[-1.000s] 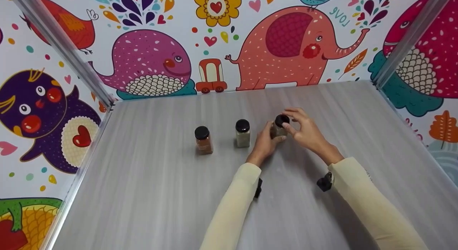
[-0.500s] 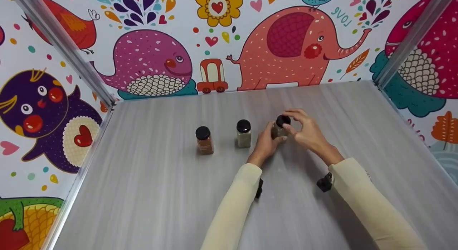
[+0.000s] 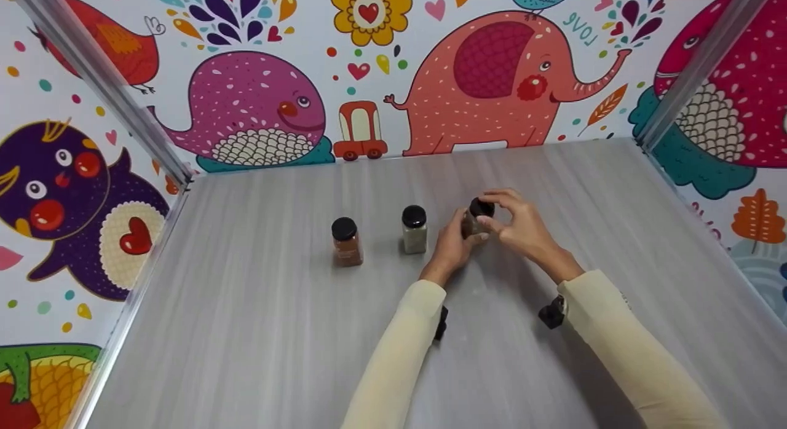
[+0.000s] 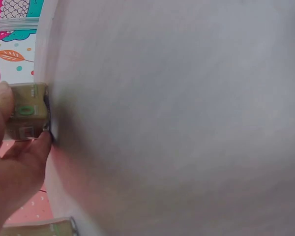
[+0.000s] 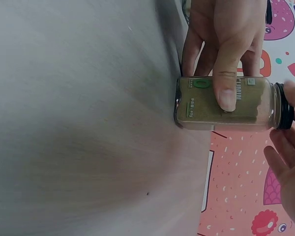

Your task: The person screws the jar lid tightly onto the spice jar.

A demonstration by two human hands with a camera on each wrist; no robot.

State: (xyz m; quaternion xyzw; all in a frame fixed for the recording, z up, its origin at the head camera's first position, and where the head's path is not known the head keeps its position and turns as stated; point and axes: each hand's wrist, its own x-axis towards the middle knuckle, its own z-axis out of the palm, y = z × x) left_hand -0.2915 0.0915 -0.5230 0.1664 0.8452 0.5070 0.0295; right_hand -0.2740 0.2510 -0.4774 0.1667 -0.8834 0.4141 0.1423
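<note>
A square glass spice jar of greenish-brown powder, labelled cumin [image 5: 250,112], stands upright on the table. My left hand [image 3: 452,247] grips its body low down, thumb on the near face in the right wrist view. At the top, the thumb and fingers of my right hand [image 3: 522,229] pinch the black lid [image 5: 286,112], which sits on the jar's neck. The left wrist view shows the jar's lower part [image 4: 27,112] between the left thumb and fingers; the lid is out of that frame.
Left of the hands stand two more black-lidded jars, one with pale green-grey powder [image 3: 415,237] and one with reddish-brown powder [image 3: 348,251]. Behind the grey table [image 3: 258,330] rises a printed cartoon wall [image 3: 369,60], with metal posts [image 3: 147,128] at its corners.
The right thumb and fingers have shifted slightly round the lid. The left hand keeps its grip and the jars stay where they were; the head view has moved a little.
</note>
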